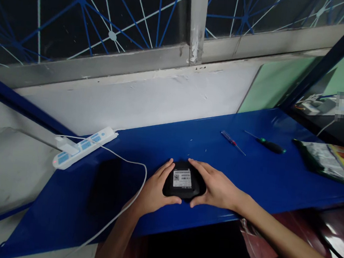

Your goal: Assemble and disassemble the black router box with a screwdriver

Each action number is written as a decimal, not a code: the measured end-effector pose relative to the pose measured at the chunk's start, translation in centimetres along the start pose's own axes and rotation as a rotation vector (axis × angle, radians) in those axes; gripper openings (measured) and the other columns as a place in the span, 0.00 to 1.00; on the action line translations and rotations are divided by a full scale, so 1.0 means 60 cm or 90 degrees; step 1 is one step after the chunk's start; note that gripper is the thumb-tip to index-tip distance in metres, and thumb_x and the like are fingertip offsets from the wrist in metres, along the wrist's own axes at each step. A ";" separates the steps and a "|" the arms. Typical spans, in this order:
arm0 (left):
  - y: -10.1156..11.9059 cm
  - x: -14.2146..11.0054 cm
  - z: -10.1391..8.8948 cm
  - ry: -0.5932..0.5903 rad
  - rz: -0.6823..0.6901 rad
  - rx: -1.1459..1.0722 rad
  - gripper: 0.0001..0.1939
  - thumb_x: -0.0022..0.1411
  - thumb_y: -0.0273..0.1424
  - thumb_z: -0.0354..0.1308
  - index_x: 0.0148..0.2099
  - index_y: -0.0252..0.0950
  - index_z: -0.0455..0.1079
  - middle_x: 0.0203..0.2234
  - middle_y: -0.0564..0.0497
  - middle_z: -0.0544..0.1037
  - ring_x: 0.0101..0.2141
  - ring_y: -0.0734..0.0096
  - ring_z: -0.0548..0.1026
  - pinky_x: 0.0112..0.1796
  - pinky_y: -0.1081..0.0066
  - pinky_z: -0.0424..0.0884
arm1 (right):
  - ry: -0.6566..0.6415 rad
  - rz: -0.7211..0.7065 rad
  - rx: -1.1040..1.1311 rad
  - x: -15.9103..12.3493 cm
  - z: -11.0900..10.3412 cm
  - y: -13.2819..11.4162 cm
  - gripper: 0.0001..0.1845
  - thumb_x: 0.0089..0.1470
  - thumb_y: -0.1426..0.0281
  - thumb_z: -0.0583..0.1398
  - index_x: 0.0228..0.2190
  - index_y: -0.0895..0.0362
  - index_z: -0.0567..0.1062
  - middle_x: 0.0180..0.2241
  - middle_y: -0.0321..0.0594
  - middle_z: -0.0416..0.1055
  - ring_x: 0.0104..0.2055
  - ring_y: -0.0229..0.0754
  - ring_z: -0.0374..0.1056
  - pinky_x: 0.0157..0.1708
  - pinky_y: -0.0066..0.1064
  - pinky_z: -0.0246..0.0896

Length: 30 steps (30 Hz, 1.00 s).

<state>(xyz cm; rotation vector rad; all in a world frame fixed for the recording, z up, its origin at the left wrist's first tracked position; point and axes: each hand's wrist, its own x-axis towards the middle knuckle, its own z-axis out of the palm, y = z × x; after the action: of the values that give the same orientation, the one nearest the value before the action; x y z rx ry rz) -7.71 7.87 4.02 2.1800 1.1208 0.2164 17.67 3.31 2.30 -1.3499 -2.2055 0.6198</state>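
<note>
Left hand [155, 189] and right hand [218, 187] clasp the black device [184, 192] from both sides, probably for steadiness, near the front edge of the table [171, 139]. Its label [182, 179] lies uncovered.

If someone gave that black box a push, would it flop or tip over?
The box is probably stiff, since it shows no sagging between the left hand and right hand. It seems unlikely to tip, being low and broad. Its smooth look suggests it might slide.

Two screwdrivers [229, 139] [271, 146], one black device [184, 180]
</note>
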 end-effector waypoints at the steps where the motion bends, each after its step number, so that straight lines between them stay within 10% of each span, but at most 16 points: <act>1: 0.002 0.001 -0.002 -0.003 -0.009 -0.014 0.54 0.49 0.38 0.75 0.71 0.45 0.49 0.71 0.45 0.50 0.68 0.48 0.54 0.64 0.50 0.58 | -0.006 0.011 0.004 0.000 -0.001 -0.001 0.67 0.36 0.45 0.71 0.68 0.58 0.50 0.65 0.61 0.59 0.64 0.64 0.60 0.58 0.54 0.64; 17: -0.002 0.009 0.000 0.001 0.001 -0.075 0.52 0.45 0.36 0.76 0.67 0.42 0.54 0.67 0.42 0.54 0.67 0.45 0.54 0.64 0.47 0.57 | -0.004 0.115 -0.048 -0.004 0.010 -0.010 0.71 0.30 0.43 0.73 0.68 0.58 0.53 0.62 0.59 0.65 0.67 0.68 0.56 0.59 0.57 0.63; 22: -0.005 -0.003 0.016 0.052 0.015 -0.059 0.53 0.48 0.36 0.75 0.69 0.44 0.50 0.69 0.43 0.53 0.67 0.48 0.54 0.65 0.49 0.56 | 0.056 0.029 -0.065 0.002 -0.020 0.032 0.43 0.57 0.47 0.60 0.65 0.54 0.59 0.64 0.49 0.64 0.67 0.56 0.57 0.61 0.50 0.63; 26: 0.008 -0.012 0.040 0.083 0.029 -0.015 0.52 0.50 0.39 0.74 0.70 0.45 0.49 0.69 0.45 0.53 0.68 0.49 0.53 0.64 0.49 0.58 | 0.262 0.175 -0.274 0.043 -0.086 0.100 0.28 0.65 0.57 0.53 0.58 0.62 0.69 0.51 0.55 0.74 0.55 0.58 0.68 0.55 0.50 0.64; 30: 0.026 -0.011 0.067 0.108 0.039 0.080 0.52 0.53 0.45 0.71 0.71 0.43 0.46 0.70 0.45 0.52 0.69 0.46 0.48 0.66 0.42 0.50 | 0.222 0.338 -0.451 0.074 -0.125 0.163 0.25 0.62 0.60 0.56 0.53 0.65 0.73 0.47 0.62 0.73 0.49 0.63 0.69 0.47 0.49 0.66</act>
<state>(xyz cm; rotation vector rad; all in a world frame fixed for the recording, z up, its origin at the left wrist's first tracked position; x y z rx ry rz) -5.39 4.76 2.01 2.3451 1.1898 0.3727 27.19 12.30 3.04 -2.2285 -1.8307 -0.2768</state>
